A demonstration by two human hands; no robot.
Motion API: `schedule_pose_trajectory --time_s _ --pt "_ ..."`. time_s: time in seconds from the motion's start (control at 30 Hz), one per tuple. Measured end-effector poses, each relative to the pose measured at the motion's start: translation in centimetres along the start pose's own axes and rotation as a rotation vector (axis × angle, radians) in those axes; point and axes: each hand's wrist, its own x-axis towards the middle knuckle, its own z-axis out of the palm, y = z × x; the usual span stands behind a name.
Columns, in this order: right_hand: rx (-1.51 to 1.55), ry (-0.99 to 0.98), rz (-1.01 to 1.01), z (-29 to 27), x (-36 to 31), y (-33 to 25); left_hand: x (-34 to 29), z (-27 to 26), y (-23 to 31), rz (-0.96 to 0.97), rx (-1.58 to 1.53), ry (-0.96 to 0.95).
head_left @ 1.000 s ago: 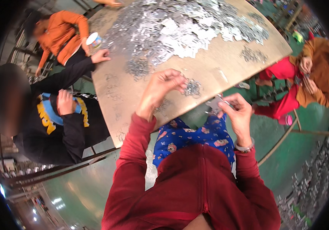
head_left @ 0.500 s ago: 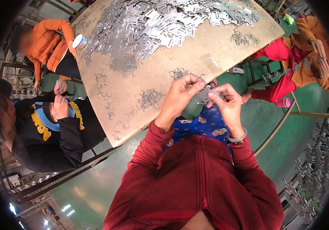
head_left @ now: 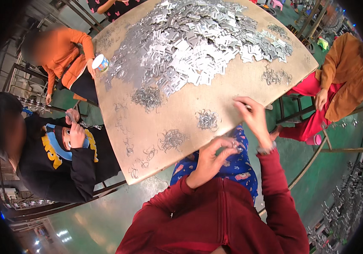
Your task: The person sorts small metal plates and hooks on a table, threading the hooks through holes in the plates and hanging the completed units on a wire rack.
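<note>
My left hand [head_left: 209,160] hovers over my lap just off the table's near edge, its fingers curled around a small silvery metal part [head_left: 233,145]. Further out, my right hand [head_left: 253,118] lies on the tan tabletop [head_left: 228,99] near its edge with the fingers bent down. A thin silver piece [head_left: 268,107] shows beside those fingers; whether they grip it is unclear. A small heap of wire clips [head_left: 207,120] lies just left of my right hand. A big pile of flat silver plates [head_left: 202,46] covers the far half of the table.
More clip heaps [head_left: 172,139] [head_left: 147,97] [head_left: 277,76] dot the table. A paper cup [head_left: 101,63] stands at its left edge. A person in orange [head_left: 63,59] and one in a black hoodie [head_left: 58,161] sit left; a person in red trousers [head_left: 338,84] sits right.
My hands were together at the table edge half a second ago. Now they have parted: the right has gone out onto the table, the left has dropped toward my lap.
</note>
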Motion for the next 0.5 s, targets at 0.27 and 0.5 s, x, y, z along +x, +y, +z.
schedule_pose_trajectory --time_s 0.27,0.5 --pt "-0.804 -0.219 -0.512 8.1 12.1 7.6 -1.0 0.3 0.1 0.11 0.04 -0.038" --pt "-0.892 -0.158 -0.54 6.4 12.7 8.0 -0.9 -1.3 0.0 0.122 0.126 0.019"
